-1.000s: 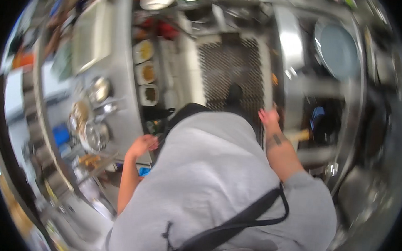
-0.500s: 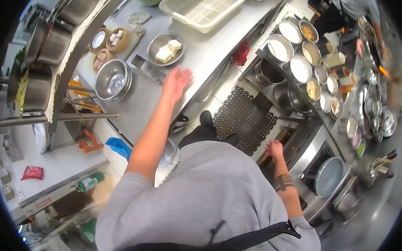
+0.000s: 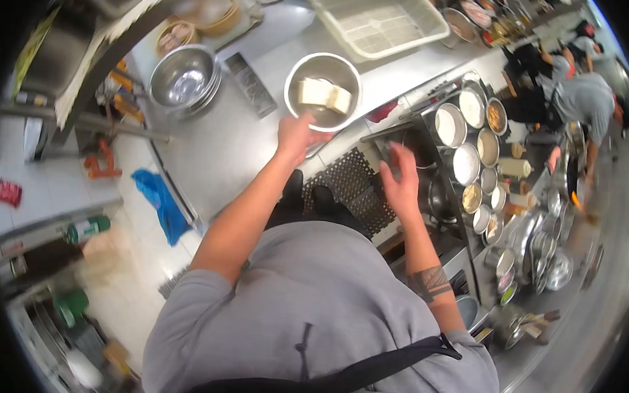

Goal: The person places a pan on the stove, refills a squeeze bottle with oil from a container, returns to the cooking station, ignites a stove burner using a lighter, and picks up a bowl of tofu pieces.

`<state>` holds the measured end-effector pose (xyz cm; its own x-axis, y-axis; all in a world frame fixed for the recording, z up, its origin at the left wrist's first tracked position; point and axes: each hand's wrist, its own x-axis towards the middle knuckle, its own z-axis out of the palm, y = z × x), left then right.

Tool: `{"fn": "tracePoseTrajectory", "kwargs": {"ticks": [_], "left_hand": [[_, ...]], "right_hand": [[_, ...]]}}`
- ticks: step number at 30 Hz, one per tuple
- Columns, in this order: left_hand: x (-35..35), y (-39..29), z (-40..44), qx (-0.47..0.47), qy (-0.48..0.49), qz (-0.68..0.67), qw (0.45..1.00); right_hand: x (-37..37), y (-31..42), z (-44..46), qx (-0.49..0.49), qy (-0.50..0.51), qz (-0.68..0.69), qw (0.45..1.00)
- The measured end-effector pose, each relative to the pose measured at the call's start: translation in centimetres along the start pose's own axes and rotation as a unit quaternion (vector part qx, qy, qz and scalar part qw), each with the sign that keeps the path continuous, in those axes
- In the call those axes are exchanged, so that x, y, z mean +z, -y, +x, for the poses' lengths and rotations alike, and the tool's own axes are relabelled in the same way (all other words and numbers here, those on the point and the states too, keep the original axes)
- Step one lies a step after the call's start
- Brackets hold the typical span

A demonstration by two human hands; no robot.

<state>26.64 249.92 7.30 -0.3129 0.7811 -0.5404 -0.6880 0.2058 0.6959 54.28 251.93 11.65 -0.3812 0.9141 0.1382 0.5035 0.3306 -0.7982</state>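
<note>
My left hand grips the near rim of a round metal bowl, fingers closed at its edge. Inside the bowl sit pale, smooth-cut blocks of tofu. The bowl is at the edge of the steel worktop, tilted so its inside faces me. To the right, over the aisle, my right hand is raised with fingers apart and nothing in it. Left of the bowl on the worktop lie a narrow rectangular metal piece and a stack of metal bowls.
A white plastic basket stands behind the bowl; bamboo steamers are at back left. Across the aisle, several metal pots of ingredients line a shelf. A co-worker bends over the stove near a flame. A black perforated mat covers the floor.
My left hand has taken hold of the tofu bowl, which stood on the worktop. My right hand has come up and forward from beside my body. The view has turned.
</note>
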Motion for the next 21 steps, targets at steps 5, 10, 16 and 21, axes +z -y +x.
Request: {"fn": "tracePoseTrajectory", "kwargs": {"ticks": [5, 10, 16, 21], "left_hand": [[-2.4, -0.3, -10.8, 0.012, -0.042, 0.065, 0.997], [-7.4, -2.2, -21.9, 0.088, -0.154, 0.027, 0.984], [-17.4, -0.9, -35.4, 0.189, -0.276, -0.063, 0.94], [-28.1, 2.2, -47.0, 0.214, -0.361, -0.137, 0.897]], "right_hand": [[3.4, 10.5, 6.8, -0.285, 0.268, -0.055, 0.919], [13.6, 17.0, 3.9, -0.395, 0.349, -0.065, 0.847], [24.9, 27.4, -6.9, -0.463, 0.407, 0.078, 0.784], [33.9, 35.2, -18.4, -0.252, 0.652, 0.227, 0.679]]}}
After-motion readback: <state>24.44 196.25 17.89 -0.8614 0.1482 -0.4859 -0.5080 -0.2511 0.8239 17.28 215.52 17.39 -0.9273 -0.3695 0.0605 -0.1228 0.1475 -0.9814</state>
